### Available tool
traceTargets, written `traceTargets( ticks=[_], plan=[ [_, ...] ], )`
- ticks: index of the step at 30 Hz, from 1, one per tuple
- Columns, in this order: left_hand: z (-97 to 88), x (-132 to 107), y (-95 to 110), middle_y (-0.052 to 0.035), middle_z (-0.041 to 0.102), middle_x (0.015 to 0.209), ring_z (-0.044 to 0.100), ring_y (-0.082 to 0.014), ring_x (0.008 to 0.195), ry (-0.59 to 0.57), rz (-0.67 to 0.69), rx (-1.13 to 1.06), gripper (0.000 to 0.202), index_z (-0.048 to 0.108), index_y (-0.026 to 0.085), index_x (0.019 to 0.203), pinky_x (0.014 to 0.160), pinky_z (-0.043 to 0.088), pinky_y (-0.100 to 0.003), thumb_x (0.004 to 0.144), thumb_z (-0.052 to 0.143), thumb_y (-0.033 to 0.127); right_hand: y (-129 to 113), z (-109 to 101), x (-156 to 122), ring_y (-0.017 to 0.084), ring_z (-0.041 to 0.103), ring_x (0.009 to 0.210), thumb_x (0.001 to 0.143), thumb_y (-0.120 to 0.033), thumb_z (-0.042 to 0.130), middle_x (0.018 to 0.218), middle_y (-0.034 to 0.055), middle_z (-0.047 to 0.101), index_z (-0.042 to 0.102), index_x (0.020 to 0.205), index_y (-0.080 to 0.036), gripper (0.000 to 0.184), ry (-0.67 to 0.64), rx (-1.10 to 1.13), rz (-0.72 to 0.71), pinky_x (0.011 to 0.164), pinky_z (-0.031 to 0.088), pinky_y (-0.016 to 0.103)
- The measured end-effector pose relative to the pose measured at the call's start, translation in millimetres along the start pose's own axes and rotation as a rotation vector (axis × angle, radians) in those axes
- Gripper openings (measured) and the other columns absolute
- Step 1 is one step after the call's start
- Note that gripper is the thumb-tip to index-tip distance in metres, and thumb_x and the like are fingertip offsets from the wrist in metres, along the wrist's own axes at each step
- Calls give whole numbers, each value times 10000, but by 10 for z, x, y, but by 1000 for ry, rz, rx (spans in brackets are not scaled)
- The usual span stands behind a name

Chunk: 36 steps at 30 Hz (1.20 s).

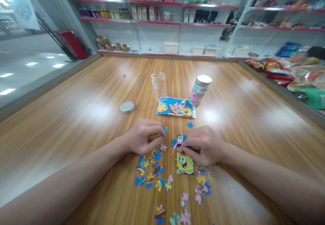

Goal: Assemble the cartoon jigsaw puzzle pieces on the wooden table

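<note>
My right hand pinches at the edge of a partly joined jigsaw puzzle, thumb and forefinger on a puzzle piece with a pink face. The joined part shows a yellow cartoon face below the pink one. My left hand is curled left of it, fingertips close together above loose pieces. A bit of blue shows by its fingertips; what they hold is unclear. Loose puzzle pieces lie below my left hand, and more pink pieces lie below my right. One blue piece sits apart, above the puzzle.
A picture sheet lies beyond my hands. Behind it stand a clear jar and a printed canister with a white lid. A round metal lid rests at left. Snack packets fill the right edge; stocked shelves line the back.
</note>
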State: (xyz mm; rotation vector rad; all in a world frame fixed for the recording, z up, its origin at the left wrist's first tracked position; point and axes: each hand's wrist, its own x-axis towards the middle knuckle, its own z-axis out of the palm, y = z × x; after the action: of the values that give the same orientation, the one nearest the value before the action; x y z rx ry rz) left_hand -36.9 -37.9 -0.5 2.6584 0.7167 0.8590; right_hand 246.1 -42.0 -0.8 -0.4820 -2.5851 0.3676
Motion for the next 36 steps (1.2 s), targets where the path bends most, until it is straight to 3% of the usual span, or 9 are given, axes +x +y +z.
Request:
traceTargets(
  ticks=[4,7,10,14,19,24,27,31,36],
  plan=[
    [-28,42,105,-56,600,859,553,-177,755,-112,78,-6,195,684,193,997,667,455,-322,831,586,218,-4,6,10,109,563,564,930,-278,561,617,-25,611,707,855,-197,183,1,29,-23,541,344,283],
    [25,113,399,-65,616,921,537,-184,775,-84,163,-24,174,674,204,988,695,463,-355,833,596,190,-10,18,18,109,578,581,926,-280,544,658,-12,646,702,870,-196,187,4,15,-50,548,354,274],
    [132,176,780,-55,609,845,528,-205,795,-191,318,5,100,675,197,939,704,464,-379,905,611,264,-18,40,33,116,555,557,925,-307,525,611,-7,618,682,774,-190,247,18,-35,-43,540,342,278],
    [260,188,1012,-66,597,896,505,-210,793,-268,321,39,263,691,192,1013,701,462,-393,917,641,431,-17,66,49,121,561,565,924,-303,530,616,-2,632,693,762,-188,257,25,-31,-21,556,354,279],
    [272,183,917,-68,578,835,472,-201,758,-318,370,17,201,676,197,836,698,446,-390,924,618,368,-1,70,45,118,549,559,920,-313,545,595,-16,605,703,789,-188,240,18,-9,-15,555,357,271],
    [292,185,987,-63,580,851,471,-198,736,-313,360,55,252,678,196,986,644,416,-392,944,579,424,-11,61,65,116,565,576,909,-282,550,618,-5,637,718,802,-185,221,19,11,-5,550,343,263],
    [281,177,983,-55,575,802,477,-198,733,-302,363,72,241,680,195,878,658,416,-396,940,585,407,-9,60,68,111,540,549,913,-286,544,595,-12,619,715,791,-183,234,26,1,-8,543,326,268],
    [182,170,772,-55,599,725,504,-211,744,-331,396,12,168,643,188,727,709,433,-418,875,596,251,5,41,55,113,556,567,910,-303,553,623,-13,632,721,846,-190,213,-3,-12,13,547,323,268],
    [79,161,470,-49,571,615,476,-211,667,-347,405,-48,183,604,205,647,656,404,-414,827,580,217,20,-30,57,124,601,621,938,-360,571,676,-15,654,713,1007,-212,217,-80,-57,148,572,339,262]
  ],
)
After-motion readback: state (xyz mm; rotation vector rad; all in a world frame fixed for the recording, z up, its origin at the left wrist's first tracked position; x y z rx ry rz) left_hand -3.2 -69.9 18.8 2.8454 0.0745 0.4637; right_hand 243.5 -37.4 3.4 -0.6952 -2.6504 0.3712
